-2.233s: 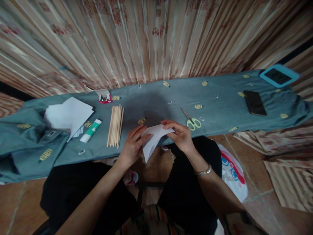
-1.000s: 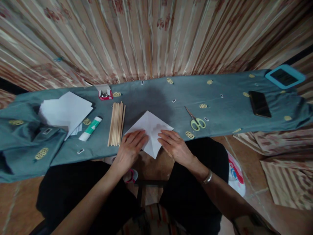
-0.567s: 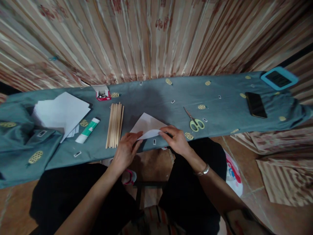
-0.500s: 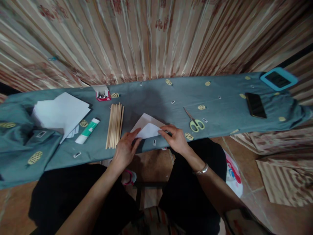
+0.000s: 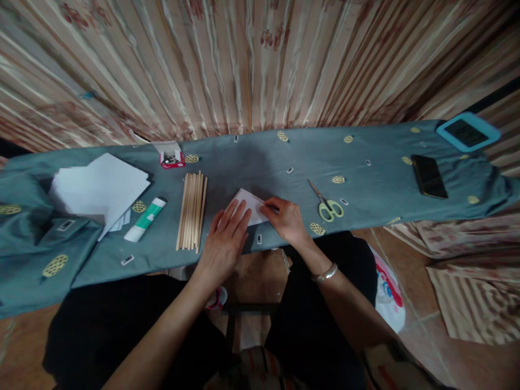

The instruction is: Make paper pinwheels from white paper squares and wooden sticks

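Paper (image 5: 255, 210) is lying folded mid-frame, left hand (image 5: 226, 237) pressing it flat-fingered, right hand (image 5: 287, 219) pinching its corner; I'm worrying an uneven tug could skew the fold.

A big curtain (image 5: 227, 70) hangs behind the table (image 5: 309, 151), and it fills the top of my camera view. It is tan and brown, with long folds and reddish patterns. I can see a blue-grey tablecloth (image 5: 377, 184) with yellow pineapples (image 5: 338, 179) on it. Under that, my camera shows a brown tile floor (image 5: 479, 363) with pale lines. Striped cloth (image 5: 467, 303) hangs low on the right. The light looks dim to me, and the far right corner is darkest.
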Demonstrator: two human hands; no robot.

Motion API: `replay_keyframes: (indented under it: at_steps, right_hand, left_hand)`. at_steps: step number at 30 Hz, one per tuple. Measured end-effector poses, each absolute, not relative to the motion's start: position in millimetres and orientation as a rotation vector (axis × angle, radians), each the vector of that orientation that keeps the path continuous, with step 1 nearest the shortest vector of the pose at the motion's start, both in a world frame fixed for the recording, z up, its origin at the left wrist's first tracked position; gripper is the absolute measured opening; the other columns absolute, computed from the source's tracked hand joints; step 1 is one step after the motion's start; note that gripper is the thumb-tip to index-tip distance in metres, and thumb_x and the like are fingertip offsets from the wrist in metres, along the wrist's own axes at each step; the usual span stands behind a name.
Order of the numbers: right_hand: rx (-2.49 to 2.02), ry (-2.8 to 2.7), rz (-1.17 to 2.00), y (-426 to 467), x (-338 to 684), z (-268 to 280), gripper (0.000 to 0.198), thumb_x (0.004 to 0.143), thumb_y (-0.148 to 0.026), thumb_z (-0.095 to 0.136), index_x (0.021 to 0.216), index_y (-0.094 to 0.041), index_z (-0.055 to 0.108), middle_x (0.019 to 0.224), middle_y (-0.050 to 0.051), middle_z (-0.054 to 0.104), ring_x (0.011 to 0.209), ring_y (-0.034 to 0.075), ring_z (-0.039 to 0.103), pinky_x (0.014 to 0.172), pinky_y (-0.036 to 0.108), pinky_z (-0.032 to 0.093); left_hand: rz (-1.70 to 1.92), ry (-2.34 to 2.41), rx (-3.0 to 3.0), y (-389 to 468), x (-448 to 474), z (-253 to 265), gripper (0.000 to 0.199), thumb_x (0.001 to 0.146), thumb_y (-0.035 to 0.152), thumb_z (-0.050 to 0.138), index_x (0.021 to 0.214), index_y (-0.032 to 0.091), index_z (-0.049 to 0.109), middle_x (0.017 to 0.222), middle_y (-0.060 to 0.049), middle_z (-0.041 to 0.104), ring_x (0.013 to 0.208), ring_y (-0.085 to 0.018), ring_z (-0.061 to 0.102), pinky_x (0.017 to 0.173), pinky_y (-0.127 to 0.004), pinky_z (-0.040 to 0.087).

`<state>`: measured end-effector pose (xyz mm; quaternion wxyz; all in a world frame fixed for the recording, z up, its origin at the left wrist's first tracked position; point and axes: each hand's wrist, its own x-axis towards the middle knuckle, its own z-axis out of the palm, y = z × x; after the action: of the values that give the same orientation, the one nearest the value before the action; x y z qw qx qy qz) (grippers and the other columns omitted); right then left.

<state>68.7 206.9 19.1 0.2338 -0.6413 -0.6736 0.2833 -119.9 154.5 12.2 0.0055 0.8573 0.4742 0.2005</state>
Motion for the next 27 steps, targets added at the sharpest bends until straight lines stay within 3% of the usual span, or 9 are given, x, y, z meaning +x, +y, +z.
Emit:
replay_keyframes:
  at_steps: [8,16,27]
  right_hand:
    - [-1.811,-1.853,0.739,212.5,64.5,17.6,0.018,0.09,-0.03,0.058,0.095,-0.021,0.073,0.095,0.005,0.077,0.091,0.022,0.072,0.079,0.029,0.05]
    - [-1.837,-1.858,0.695,216.1,62.5,15.7,0.018,0.089,-0.032,0.057,0.092,-0.022,0.073,0.092,0.004,0.078,0.089,0.021,0.072,0.077,0.03,0.05]
    - [-1.862,-1.879,0.672,219.4,60.4,15.8,0.019,0.09,-0.032,0.056,0.091,-0.023,0.073,0.092,0.004,0.077,0.088,0.022,0.072,0.076,0.03,0.05]
  left_hand:
    - [0.388,1.508,2.731,151.0,-108.5,0.0,0.049,0.096,0.027,0.049,0.14,0.006,0.045,0.148,-0.019,0.047,0.14,-0.033,0.04,0.114,-0.056,0.031]
    - [0.37,1.525,2.704,153.9,-109.0,1.5,0.057,0.097,0.041,0.047,0.142,0.006,0.043,0.148,-0.021,0.046,0.141,-0.035,0.037,0.114,-0.058,0.03]
    - [0.399,1.533,2.697,158.2,-109.6,-4.6,0.06,0.097,0.047,0.044,0.142,0.007,0.043,0.148,-0.021,0.046,0.141,-0.036,0.036,0.115,-0.059,0.028]
